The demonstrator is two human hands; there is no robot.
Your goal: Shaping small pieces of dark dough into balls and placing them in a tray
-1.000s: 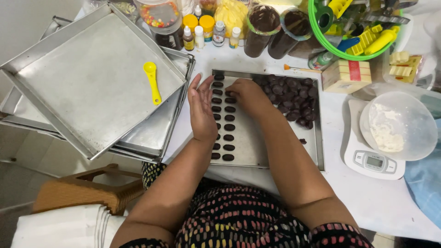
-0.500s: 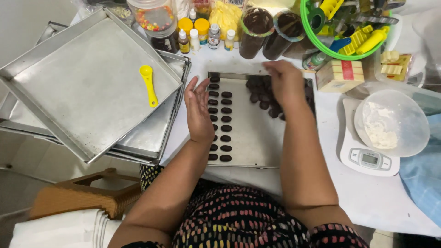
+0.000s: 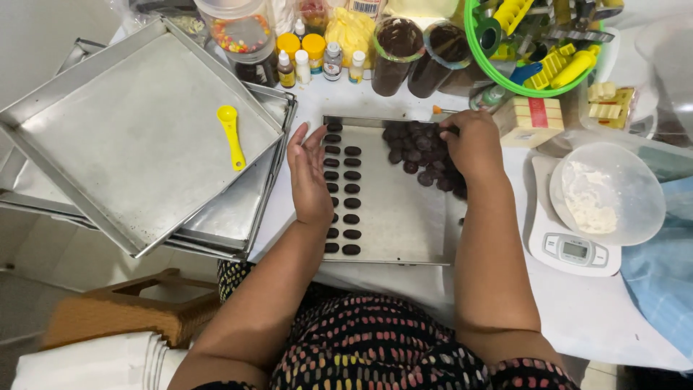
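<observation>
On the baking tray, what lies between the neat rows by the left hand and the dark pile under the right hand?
In the head view, only bare tray separates the rows from the pile.

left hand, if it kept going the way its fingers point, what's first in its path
Probably the far rim of the flat metal baking tray, just past the left hand; beyond it stand small dropper bottles. Height is unclear.

Hands [image 3: 310, 177] over baking tray [image 3: 404, 238] (dark cookies [image 3: 351, 175])

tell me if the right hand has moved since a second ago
Yes. The right hand has shifted from the rows of dark pieces toward the tray's far right corner, over the loose pile.
</observation>
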